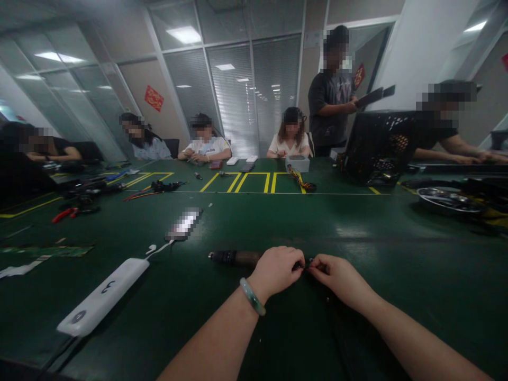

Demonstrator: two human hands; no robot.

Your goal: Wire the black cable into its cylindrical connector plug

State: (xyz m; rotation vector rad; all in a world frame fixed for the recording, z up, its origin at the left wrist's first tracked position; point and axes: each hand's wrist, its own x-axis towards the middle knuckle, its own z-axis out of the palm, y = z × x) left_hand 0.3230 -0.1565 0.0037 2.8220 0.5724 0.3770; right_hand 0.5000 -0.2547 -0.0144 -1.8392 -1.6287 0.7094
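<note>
A dark cylindrical tool [244,259] with a brownish body, a black collar and a metal tip, like an electric screwdriver, lies on its side on the green table. Its tip points left. My left hand [275,272], with a jade-coloured bangle [252,297] on the wrist, is closed around its rear part. Close beside it, my right hand [331,272] is pinched at the tool's tail end. What sits between those fingertips is dark and too small to make out. The fingertips of both hands nearly meet.
A white power strip [103,296] marked 3 and a phone [184,225] lie to the left. Beyond are red-handled pliers [67,213], loose wires [159,188], a black computer case [377,148] and a metal dish [450,200]. Several people sit or stand around the table.
</note>
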